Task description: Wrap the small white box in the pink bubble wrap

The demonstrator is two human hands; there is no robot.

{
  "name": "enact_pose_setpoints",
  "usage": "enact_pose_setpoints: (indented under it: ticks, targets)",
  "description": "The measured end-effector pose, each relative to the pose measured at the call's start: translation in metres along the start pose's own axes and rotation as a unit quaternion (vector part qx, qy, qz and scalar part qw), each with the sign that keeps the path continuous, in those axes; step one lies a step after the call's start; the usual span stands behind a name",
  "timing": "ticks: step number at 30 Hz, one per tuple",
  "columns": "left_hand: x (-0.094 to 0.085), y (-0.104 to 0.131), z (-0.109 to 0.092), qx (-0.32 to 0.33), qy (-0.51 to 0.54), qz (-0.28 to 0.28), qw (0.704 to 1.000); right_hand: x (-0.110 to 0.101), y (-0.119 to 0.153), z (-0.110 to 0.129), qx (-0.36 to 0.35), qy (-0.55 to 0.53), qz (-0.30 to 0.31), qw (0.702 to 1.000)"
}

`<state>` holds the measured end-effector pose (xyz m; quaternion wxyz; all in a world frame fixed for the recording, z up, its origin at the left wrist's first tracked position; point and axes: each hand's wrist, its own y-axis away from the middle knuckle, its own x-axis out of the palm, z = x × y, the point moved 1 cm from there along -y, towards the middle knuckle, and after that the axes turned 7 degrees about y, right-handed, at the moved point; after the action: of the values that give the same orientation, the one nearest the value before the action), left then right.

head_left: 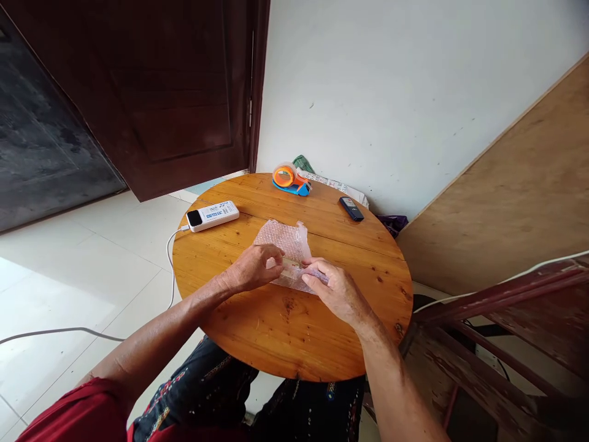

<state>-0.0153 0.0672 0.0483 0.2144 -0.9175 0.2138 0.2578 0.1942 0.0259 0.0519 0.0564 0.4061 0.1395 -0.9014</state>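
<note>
A sheet of pinkish bubble wrap (286, 238) lies on the round wooden table (294, 331) in front of me, partly folded round a flat, pale piece that I cannot make out clearly. My left hand (258, 267) is at the left side of the wrap, its thumb and forefinger curved with a gap between them. Its other fingers are mostly hidden. On the other side, my right hand (335, 288) pinches the right edge of the bubble wrap between thumb and fingers.
A tape dispenser (291, 179) with an orange roll stands at the table's back. A white power bank (213, 216) with a cable lies at left, a dark remote-like device (351, 209) at back right. A brown door (175, 86) and white wall (396, 92) are beyond.
</note>
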Motion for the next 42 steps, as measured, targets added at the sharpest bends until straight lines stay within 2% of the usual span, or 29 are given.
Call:
enact_pose_setpoints:
  ticks: [6, 10, 14, 21, 30, 34, 38, 42]
  targets:
    - [0.005, -0.004, 0.003, 0.0, 0.053, -0.009, 0.999, -0.008, 0.004, -0.003, 0.036, 0.009, 0.021, 0.999]
    - [0.012, 0.001, -0.001, 0.0, 0.08, 0.013, 0.997, -0.013, 0.014, -0.001, 0.036, 0.027, 0.037, 0.998]
    - [0.015, 0.006, -0.005, 0.001, 0.084, 0.024, 0.996, -0.014, 0.023, -0.001, 0.034, 0.048, 0.035, 0.998]
    - [0.015, 0.011, -0.005, -0.014, 0.074, 0.003, 0.997, -0.014, 0.024, -0.005, 0.053, 0.039, 0.014, 0.998]
    - [0.017, 0.013, -0.004, -0.022, 0.106, -0.007, 0.994, -0.004, 0.01, -0.008, 0.084, -0.058, -0.006, 0.995]
    - [0.019, 0.013, 0.001, -0.034, 0.127, 0.003, 0.991, 0.001, 0.016, -0.02, 0.118, -0.1, -0.032, 0.987]
    - [0.021, 0.01, 0.0, -0.042, 0.137, 0.007, 0.99, 0.008, 0.026, -0.03, 0.154, -0.169, -0.022, 0.973]
    - [0.018, 0.001, -0.005, -0.053, 0.132, 0.044, 0.989, 0.014, 0.033, -0.033, 0.179, -0.186, -0.028, 0.966]
